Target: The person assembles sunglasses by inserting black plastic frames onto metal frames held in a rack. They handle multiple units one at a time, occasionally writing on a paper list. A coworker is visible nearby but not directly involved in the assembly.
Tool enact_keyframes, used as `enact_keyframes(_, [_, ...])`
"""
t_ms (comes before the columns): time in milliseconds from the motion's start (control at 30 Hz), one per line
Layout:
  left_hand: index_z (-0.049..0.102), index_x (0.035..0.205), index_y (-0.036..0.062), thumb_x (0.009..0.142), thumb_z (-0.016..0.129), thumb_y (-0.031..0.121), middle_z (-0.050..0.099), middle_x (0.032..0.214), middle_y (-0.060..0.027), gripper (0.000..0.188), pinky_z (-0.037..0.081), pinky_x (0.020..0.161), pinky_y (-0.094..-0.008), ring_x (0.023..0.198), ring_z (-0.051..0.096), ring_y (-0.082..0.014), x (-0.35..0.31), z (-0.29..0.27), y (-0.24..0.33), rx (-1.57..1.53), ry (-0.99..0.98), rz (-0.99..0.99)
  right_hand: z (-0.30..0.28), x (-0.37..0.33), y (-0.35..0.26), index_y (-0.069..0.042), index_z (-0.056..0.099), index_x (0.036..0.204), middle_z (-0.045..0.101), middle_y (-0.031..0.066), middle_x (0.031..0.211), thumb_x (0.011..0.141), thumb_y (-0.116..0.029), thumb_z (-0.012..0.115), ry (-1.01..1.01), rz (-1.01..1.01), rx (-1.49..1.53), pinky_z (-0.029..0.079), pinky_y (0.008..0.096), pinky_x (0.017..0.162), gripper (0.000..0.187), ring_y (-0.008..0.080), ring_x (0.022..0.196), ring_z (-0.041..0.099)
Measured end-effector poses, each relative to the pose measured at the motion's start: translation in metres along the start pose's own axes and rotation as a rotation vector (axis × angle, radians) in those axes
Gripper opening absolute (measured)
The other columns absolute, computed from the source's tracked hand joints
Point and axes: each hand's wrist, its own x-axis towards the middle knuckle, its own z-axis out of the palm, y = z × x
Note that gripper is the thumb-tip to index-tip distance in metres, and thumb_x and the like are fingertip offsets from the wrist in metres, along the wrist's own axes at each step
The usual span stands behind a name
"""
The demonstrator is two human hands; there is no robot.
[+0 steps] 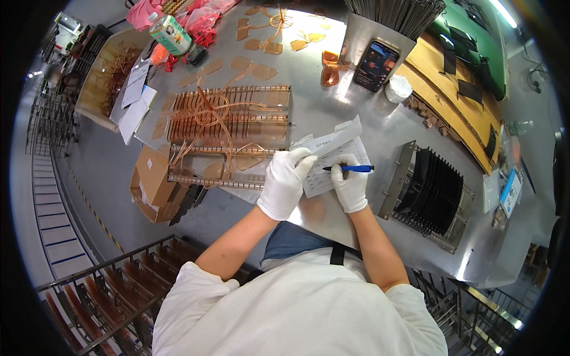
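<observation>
My right hand (351, 185), in a white glove, is closed round a blue pen (360, 168), its black tip pointing left over a printed form (320, 184). The form lies on the metal table near its front edge, with a folded-back top sheet (339, 137). At the left edge of the papers my left hand (281, 185), also gloved, has its fingers curled in on them. Just left of that hand stands a metal rack (230, 89) holding a row of thin, amber-coloured translucent pieces, with orange stems (208, 117) lying across the top.
To the right sits a rack of black curved pieces (430, 193). A phone (376, 65) leans on a metal box of dark rods (392, 29). A bottle (172, 35) and loose amber pieces (264, 72) are at the back left. Below the table's left side is a cardboard box (155, 178).
</observation>
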Motion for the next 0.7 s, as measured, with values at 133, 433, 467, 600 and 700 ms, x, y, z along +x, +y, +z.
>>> enact_keyframes(133, [0.074, 0.107, 0.0065, 0.086, 0.070, 0.005, 0.071, 0.108, -0.0079, 0.022, 0.053, 0.078, -0.0390, 0.090, 0.062, -0.0295, -0.001, 0.001, 0.000, -0.015, -0.003, -0.001, 0.001, -0.005, 0.003, -0.005, 0.068, 0.094, 0.067, 0.0057, 0.072, 0.086, -0.001, 0.069, -0.054, -0.031, 0.002, 0.050, 0.0275, 0.056, 0.010, 0.0098, 0.058, 0.060])
enact_keyframes(433, [0.073, 0.106, 0.0047, 0.083, 0.069, 0.003, 0.070, 0.107, -0.0080, 0.023, 0.053, 0.078, -0.0390, 0.089, 0.063, -0.0297, 0.001, 0.002, -0.001, -0.008, 0.001, 0.019, 0.005, -0.001, -0.004, -0.009, 0.067, 0.089, 0.069, 0.0107, 0.071, 0.084, -0.006, 0.073, -0.092, -0.053, -0.144, 0.055, 0.0328, 0.059, 0.008, 0.0223, 0.060, 0.069])
enact_keyframes(467, [0.073, 0.106, 0.0048, 0.083, 0.070, 0.003, 0.070, 0.107, -0.0080, 0.024, 0.053, 0.077, -0.0391, 0.089, 0.063, -0.0297, 0.000, 0.002, -0.001, -0.007, 0.000, 0.021, 0.004, -0.001, -0.005, -0.009, 0.067, 0.088, 0.069, 0.0110, 0.071, 0.084, -0.006, 0.073, -0.101, -0.045, -0.146, 0.056, 0.0333, 0.059, 0.008, 0.0234, 0.060, 0.069])
enact_keyframes(600, [0.073, 0.107, 0.0054, 0.081, 0.070, 0.002, 0.069, 0.107, -0.0075, 0.026, 0.053, 0.077, -0.0392, 0.088, 0.062, -0.0296, 0.000, 0.004, -0.002, 0.002, 0.016, 0.032, 0.005, 0.000, -0.004, -0.010, 0.067, 0.088, 0.068, 0.0101, 0.070, 0.084, -0.006, 0.073, -0.083, -0.048, -0.158, 0.055, 0.0328, 0.058, 0.008, 0.0228, 0.059, 0.069])
enact_keyframes(700, [0.073, 0.107, 0.0055, 0.081, 0.070, 0.001, 0.069, 0.108, -0.0070, 0.027, 0.053, 0.076, -0.0390, 0.088, 0.062, -0.0292, 0.000, 0.004, -0.002, 0.000, 0.013, 0.033, 0.005, -0.001, -0.003, -0.010, 0.067, 0.087, 0.068, 0.0100, 0.070, 0.084, -0.006, 0.073, -0.072, -0.049, -0.148, 0.055, 0.0327, 0.058, 0.008, 0.0223, 0.059, 0.068])
